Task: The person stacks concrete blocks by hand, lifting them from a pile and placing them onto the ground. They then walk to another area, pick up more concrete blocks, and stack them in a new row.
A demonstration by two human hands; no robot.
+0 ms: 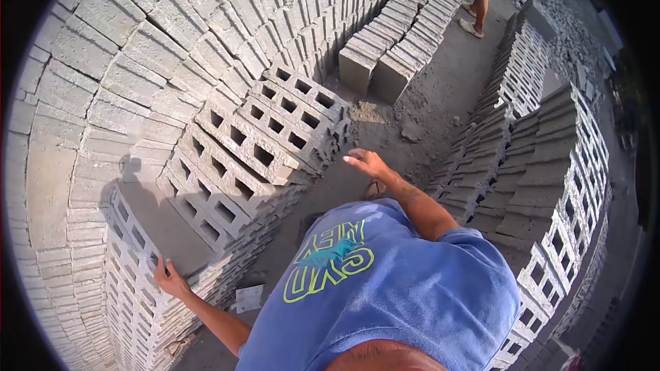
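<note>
My left hand (170, 280) is at the near edge of a stack of grey hollow concrete blocks (130, 295). Its fingertips rest at the corner of a top block (168, 230) that lies with its flat face up; the fingers look apart, not wrapped round it. My right hand (366, 163) hangs in the air beside the stack, above the dusty ground, with fingers stretched out and nothing in them. Between the hands, hollow blocks (237, 141) lean in rows on the stack, holes facing up toward me.
A tall wall of stacked blocks (137, 62) curves along the left. More stacks (536, 172) stand on the right, and a low double row (405, 31) lies ahead. Rubble (412, 127) covers part of the ground aisle. Another person's legs (479, 10) show at the far end.
</note>
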